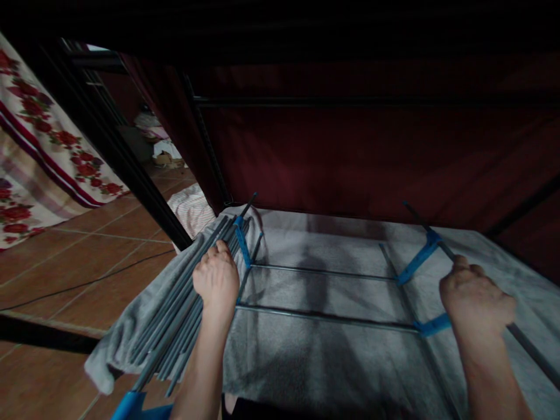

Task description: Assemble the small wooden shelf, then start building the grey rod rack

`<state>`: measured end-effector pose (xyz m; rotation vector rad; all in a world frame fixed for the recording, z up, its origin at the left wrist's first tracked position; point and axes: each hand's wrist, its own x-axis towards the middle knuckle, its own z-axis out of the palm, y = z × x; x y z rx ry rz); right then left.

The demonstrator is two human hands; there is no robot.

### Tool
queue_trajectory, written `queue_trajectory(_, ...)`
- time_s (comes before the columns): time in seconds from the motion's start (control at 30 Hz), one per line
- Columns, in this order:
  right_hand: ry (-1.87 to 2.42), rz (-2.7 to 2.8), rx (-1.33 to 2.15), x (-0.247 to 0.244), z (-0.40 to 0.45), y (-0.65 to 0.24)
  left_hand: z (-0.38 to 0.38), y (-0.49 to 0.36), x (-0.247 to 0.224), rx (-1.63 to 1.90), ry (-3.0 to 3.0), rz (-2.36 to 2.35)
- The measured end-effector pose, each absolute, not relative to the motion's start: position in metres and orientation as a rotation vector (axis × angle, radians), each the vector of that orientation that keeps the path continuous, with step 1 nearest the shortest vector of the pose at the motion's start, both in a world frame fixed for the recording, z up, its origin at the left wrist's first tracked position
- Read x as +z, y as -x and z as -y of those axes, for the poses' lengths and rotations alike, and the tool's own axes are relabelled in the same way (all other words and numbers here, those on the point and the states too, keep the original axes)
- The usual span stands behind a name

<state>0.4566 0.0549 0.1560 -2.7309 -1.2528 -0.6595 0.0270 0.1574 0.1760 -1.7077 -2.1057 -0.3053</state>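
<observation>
A frame of grey metal tubes and blue plastic connectors stands on a grey blanket (280,356). My left hand (216,274) is closed around its left upper tube (166,341), between one blue connector (242,239) and another blue connector (131,405) at the bottom edge. My right hand (476,294) wraps round the right upper tube (534,356), just below a blue connector (420,256). Two crossbars (324,316) join the sides low down. Beside and beneath my left hand lies a bundle of loose grey tubes (188,286).
A dark red fabric wall (350,157) with a dark horizontal bar (332,102) closes off the back. Dark posts (126,163) rise at left. Beyond are a flowered cloth (52,151), a tiled floor (105,256) and a thin cable (91,281).
</observation>
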Motion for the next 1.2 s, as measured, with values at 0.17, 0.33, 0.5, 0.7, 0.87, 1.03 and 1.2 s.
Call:
queue_trajectory(0.17,2.701,1.277,-1.049,0.147,-0.055,-0.457,-0.158,-0.027,0.176,-0.306,1.711,2.116)
queue_trajectory(0.33,2.67,1.238,-1.041,0.148,-0.056,-0.454,-0.157,-0.026,0.178,-0.322,1.715,2.131)
queue_trajectory(0.5,2.61,1.252,-0.941,0.154,-0.056,-0.454,-0.155,-0.028,0.181,-0.356,1.712,2.129)
queue_trajectory(0.7,2.5,1.304,-0.84,0.15,-0.058,-0.458,-0.151,-0.029,0.188,-0.375,1.761,2.15)
queue_trajectory(0.87,2.332,1.382,-0.948,0.14,-0.053,-0.444,-0.151,-0.03,0.189,-0.375,1.744,2.138)
queue_trajectory(1.03,2.085,1.544,-0.88,0.1,-0.05,-0.426,-0.151,-0.029,0.188,-0.383,1.734,2.121)
queue_trajectory(1.2,1.888,1.72,-0.616,0.023,-0.044,-0.398,-0.149,-0.032,0.188,-0.494,1.786,1.976)
